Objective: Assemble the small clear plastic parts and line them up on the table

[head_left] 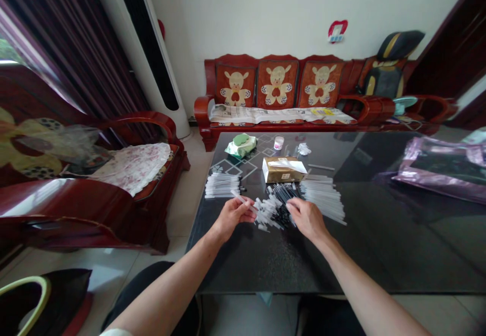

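Note:
My left hand (232, 216) is closed in a pinch on a thin clear tube (243, 200) that sticks up and left from the fingers. My right hand (307, 217) rests with fingers curled on a loose heap of small clear caps and black thin sticks (274, 205) in the middle of the dark glass table (341, 255). A tidy stack of clear tubes (220, 184) lies to the left of the heap. A larger fan of clear tubes (322, 197) lies to the right. A brown cardboard box (283, 169) stands just behind the heap.
Farther back on the table are a green wipes pack (240, 145), a small white cup (278, 142) and crumpled paper (304, 149). A purple plastic bag (444, 166) lies at the right. A red wooden sofa (281, 98) stands behind; an armchair (94, 189) at the left.

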### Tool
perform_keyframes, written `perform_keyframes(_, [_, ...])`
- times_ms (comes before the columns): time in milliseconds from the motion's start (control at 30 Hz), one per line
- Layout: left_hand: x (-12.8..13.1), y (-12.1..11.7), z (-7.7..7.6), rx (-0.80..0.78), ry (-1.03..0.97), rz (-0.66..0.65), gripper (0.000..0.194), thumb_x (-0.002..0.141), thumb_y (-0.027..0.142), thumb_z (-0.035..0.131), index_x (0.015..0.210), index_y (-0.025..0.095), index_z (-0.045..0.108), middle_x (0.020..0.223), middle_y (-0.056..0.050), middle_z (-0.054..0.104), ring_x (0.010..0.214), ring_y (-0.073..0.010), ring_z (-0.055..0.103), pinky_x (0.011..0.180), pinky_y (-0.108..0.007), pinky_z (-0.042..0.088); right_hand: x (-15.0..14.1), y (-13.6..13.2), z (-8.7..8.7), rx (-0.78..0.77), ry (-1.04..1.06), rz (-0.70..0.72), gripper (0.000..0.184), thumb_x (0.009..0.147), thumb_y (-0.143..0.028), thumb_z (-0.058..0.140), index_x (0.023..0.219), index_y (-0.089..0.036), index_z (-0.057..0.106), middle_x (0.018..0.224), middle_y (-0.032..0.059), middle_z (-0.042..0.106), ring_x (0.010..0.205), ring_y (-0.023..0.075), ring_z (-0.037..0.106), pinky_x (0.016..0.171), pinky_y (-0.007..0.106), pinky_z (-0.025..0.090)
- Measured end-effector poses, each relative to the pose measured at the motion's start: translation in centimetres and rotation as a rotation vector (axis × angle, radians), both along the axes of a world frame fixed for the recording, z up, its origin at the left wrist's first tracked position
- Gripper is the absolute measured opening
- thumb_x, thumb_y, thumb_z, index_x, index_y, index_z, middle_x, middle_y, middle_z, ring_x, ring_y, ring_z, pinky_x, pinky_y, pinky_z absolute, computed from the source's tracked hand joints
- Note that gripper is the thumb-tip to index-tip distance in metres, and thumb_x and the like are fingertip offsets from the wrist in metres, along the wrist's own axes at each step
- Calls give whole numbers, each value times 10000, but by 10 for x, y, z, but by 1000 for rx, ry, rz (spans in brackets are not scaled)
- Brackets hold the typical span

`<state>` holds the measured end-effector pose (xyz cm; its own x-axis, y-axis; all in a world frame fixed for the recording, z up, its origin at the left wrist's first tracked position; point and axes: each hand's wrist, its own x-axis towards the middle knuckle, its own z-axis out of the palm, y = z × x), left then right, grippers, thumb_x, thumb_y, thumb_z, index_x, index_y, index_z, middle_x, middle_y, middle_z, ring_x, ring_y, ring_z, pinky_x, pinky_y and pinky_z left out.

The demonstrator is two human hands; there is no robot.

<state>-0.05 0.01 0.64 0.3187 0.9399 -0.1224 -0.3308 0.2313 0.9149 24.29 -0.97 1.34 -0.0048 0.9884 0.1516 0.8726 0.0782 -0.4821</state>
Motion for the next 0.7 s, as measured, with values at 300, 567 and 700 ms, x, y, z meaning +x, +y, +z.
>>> perform_keyframes(300, [1, -8, 9, 98, 6, -73, 394, 730, 428, 743, 949, 120, 628, 779, -49, 673, 619, -118, 631, 614, -242, 527, -48, -32, -3, -492, 785, 341, 391, 831, -497, 545, 722, -127, 614, 563, 28, 645, 420, 99, 547, 399, 193, 389])
perform_keyframes(567, [-10, 2, 10, 268, 267, -52, 372, 755, 475, 691, 856, 121, 640, 584, 2, 586, 478, -99, 540, 478, -207, 449, -47, -29, 1, -696, 880, 307, 480, 829, -569, 529, 965, -115, 602, 661, 56, 692, 422, 95, 563, 384, 181, 396])
perform_keyframes(700, [-3, -8, 8, 362, 386, -206, 327, 837, 454, 598, 928, 142, 627, 637, -19, 624, 537, -126, 578, 535, -224, 455, -52, -30, 3, -703, 917, 371, 469, 856, -557, 488, 967, -115, 594, 654, 60, 690, 340, 55, 447, 315, 156, 240])
